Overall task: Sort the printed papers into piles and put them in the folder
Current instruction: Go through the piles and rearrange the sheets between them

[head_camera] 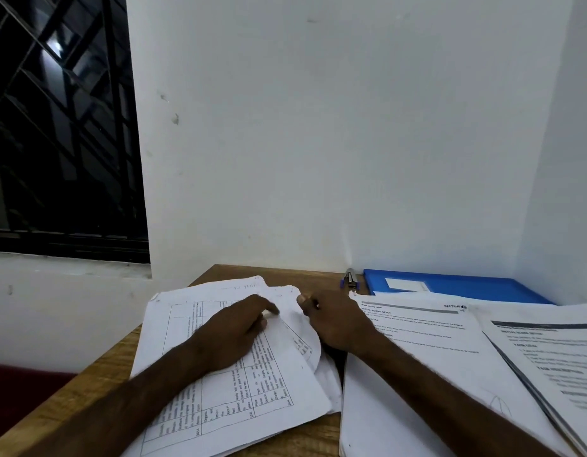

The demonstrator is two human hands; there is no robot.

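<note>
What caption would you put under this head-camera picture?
Left hand rests on a pile, right hand pinches a curled sheet, folder behind.

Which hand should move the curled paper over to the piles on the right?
Probably the right hand: it holds the curled white sheet and sits nearer the right-hand printed piles. The left hand presses the table-printed stack.

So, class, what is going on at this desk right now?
A person is sorting printed papers on a wooden table. The left hand presses on the left pile, while the fingers of the right hand seem to pinch the curled edge of its top sheet. Two further piles lie to the right. The blue folder lies closed at the back, beside a stapler.
</note>
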